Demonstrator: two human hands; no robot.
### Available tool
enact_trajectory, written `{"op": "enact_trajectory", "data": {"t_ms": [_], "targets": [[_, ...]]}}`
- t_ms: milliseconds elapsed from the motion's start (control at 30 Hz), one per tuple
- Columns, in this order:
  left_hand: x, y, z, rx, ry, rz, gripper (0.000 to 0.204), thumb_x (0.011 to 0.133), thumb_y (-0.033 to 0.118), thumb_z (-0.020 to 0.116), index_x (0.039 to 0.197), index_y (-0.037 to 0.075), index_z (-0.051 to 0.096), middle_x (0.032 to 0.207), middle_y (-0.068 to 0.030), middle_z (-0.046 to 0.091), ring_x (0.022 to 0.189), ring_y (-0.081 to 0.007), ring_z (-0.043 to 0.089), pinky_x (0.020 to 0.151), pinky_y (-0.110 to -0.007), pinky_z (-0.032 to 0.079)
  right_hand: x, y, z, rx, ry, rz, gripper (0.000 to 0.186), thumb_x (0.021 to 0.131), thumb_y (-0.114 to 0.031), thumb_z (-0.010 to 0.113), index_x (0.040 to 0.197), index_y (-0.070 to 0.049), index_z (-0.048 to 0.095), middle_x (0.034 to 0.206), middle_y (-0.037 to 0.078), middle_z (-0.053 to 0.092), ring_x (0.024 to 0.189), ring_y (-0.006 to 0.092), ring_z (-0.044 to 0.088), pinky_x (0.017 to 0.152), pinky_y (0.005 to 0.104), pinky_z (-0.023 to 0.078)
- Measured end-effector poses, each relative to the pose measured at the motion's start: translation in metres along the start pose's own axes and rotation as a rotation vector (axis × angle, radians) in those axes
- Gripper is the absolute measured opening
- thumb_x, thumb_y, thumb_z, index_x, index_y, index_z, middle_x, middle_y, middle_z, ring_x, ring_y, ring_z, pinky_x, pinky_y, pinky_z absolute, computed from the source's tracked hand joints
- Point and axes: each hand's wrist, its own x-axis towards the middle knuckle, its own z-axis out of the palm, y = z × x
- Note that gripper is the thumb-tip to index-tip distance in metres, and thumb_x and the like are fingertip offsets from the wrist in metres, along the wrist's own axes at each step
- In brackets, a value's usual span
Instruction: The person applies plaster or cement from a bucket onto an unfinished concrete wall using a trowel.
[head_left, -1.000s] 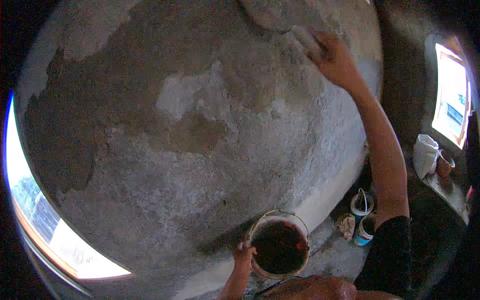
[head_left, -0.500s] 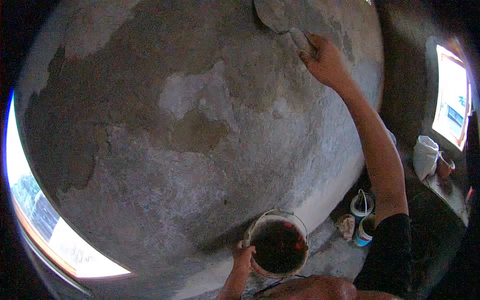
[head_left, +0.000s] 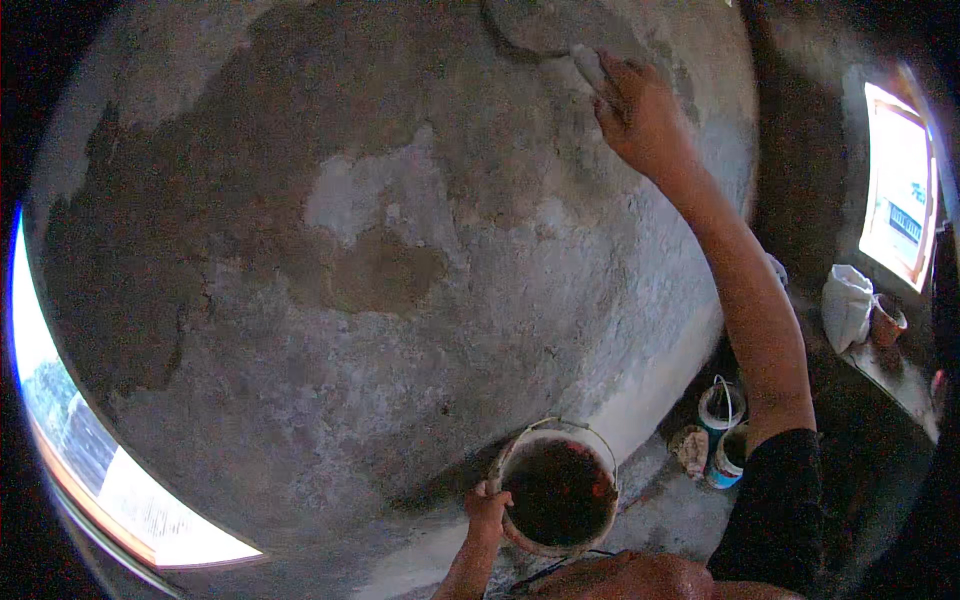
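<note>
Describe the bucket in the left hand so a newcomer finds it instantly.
Start at the big grey wall and drop to its lower edge, right of centre. There the left hand holds a round, pale-rimmed bucket, dark inside, by its left side. Two smaller-looking pails stand on the floor to its right; only this one is held.

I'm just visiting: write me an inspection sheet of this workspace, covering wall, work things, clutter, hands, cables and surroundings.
Surface: grey wall, patchy, darker and paler areas.
Work things: trowel, blade at the wall; bucket with dark contents.
Clutter: two small buckets beside a crumpled brown lump.
Hands: left hand grips the bucket's rim; right hand grips the trowel's handle.
Cables: thin dark line below the bucket, too unclear to identify.
Surroundings: bright window at right, white sack below it.
</note>
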Motion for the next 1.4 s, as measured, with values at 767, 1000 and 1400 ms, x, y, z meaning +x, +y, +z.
{"op": "enact_trajectory", "data": {"t_ms": [767, 1000, 1400], "targets": [[-0.001, -0.002, -0.004, 0.147, 0.107, 0.013, 0.045, 0.057, 0.008, 0.062, 0.101, 0.0, 0.051, 0.086, -0.0132, 0.051, 0.065, -0.0282, 0.051, 0.06, -0.034, 0.041, -0.007, 0.012, 0.042, 0.138, -0.122, 0.099, 0.052, 0.081, -0.018, 0.06, 0.127, 0.0, 0.044, 0.119, 0.025, 0.052, 0.111, 0.0372, 0.051, 0.093, 0.0392, 0.042], [-0.025, 0.029, 0.001, 0.154, 0.027, -0.055, 0.048, 0.056, 0.008, 0.062, 0.102, 0.0, 0.051, 0.091, -0.0132, 0.052, 0.075, -0.0267, 0.052, 0.064, -0.034, 0.042, -0.019, 0.014, 0.002, 0.122, -0.282, 0.144, 0.053, 0.08, -0.013, 0.059, 0.129, -0.003, 0.044, 0.122, 0.023, 0.051, 0.114, 0.0356, 0.049, 0.095, 0.0381, 0.04], [-0.029, 0.025, 0.003, 0.089, 0.079, 0.018, 0.037, 0.056, 0.005, 0.061, 0.092, -0.001, 0.053, 0.08, -0.0098, 0.05, 0.074, -0.0251, 0.051, 0.062, -0.036, 0.04, 0.009, 0.022, 0.01, 0.101, -0.261, 0.064, 0.053, 0.08, -0.01, 0.057, 0.131, -0.007, 0.042, 0.112, 0.024, 0.056, 0.101, 0.0402, 0.055, 0.088, 0.0413, 0.045]]}}
